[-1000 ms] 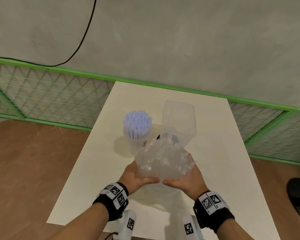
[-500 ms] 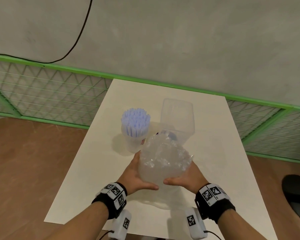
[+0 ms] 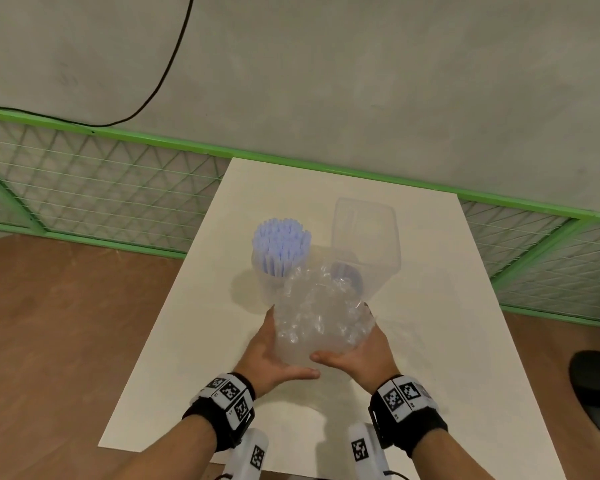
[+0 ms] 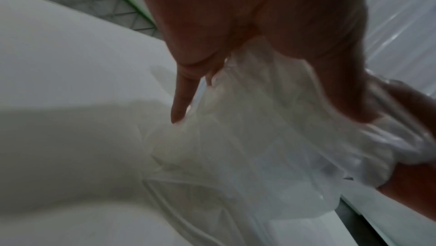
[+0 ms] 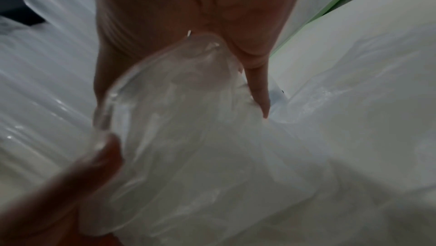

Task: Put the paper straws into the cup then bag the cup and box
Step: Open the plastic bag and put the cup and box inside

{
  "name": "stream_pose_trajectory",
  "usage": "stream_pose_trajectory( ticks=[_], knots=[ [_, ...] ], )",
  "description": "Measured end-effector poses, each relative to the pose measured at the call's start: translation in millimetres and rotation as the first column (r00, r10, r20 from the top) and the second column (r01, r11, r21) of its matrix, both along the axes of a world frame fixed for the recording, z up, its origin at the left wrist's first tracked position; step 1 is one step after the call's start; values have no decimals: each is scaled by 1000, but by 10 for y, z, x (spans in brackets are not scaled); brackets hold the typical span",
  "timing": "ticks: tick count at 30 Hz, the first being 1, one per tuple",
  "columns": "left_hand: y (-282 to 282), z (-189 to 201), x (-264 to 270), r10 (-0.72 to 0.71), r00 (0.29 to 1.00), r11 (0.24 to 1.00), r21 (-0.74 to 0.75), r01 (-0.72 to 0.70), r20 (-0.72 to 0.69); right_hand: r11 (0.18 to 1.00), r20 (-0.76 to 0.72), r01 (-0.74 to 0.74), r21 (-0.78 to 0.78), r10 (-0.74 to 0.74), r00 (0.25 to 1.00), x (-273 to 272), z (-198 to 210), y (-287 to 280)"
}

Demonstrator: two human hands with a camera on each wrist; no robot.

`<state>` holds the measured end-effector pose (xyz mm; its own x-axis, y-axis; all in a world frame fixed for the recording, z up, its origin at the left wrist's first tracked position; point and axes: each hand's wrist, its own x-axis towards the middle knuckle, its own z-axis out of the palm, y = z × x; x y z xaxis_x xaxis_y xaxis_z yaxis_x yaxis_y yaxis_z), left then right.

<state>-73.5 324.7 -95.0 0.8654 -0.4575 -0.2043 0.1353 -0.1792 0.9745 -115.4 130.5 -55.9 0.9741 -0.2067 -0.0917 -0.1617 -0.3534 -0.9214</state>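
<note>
Bag (image 3: 321, 320) crumpled, pinched by left hand (image 3: 269, 355) and right hand (image 3: 364, 355) above bench (image 3: 447, 306); cup (image 3: 274, 271) with straws (image 3: 281, 245), box (image 3: 366, 237) behind.

A fenced test space: green mesh fence (image 3: 94, 188), bare concrete wall (image 3: 361, 81), white table (image 3: 465, 323).

The clear plastic bag (image 3: 321, 320) is all scrunched up, held above the near-middle of the table. Right behind it on the left, the cup (image 3: 269, 282) stands upright, stuffed with pale purple-blue paper straws (image 3: 280, 244). The see-through box (image 3: 366, 237) stands just right of the cup.
</note>
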Motion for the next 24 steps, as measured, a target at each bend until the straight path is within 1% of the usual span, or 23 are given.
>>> stream_pose_trajectory(
  ticks=[3,7,9,12,14,16,18,20,24],
  knots=[
    [-8,66,9,86,996,996,-27,-87,-14,1000,19,7,13,-7,1000,10,43,14],
    [14,61,52,111,994,993,-40,-111,-20,998,59,-26,61,22,998,6,40,24],
    [35,2,75,120,992,993,-17,-121,-39,996,41,-57,61,55,998,22,14,52],
    [64,-66,106,142,988,990,26,-140,-58,987,-27,-151,47,152,988,56,19,19],
    [84,-98,122,153,985,988,46,-149,-84,976,-69,-218,-29,216,974,36,85,-80],
    [98,-124,144,162,980,986,51,-157,-116,964,-94,-245,-105,236,967,-19,214,-225],
    [92,-142,142,164,976,986,44,-159,-145,970,-67,-216,-115,209,976,-57,377,-377],
    [73,-145,130,178,972,984,28,-176,-155,974,-5,-195,-117,196,981,-49,543,-477],
    [-6,-117,115,206,970,978,6,-207,-131,925,16,-311,-219,322,947,56,711,-566]
  ],
)
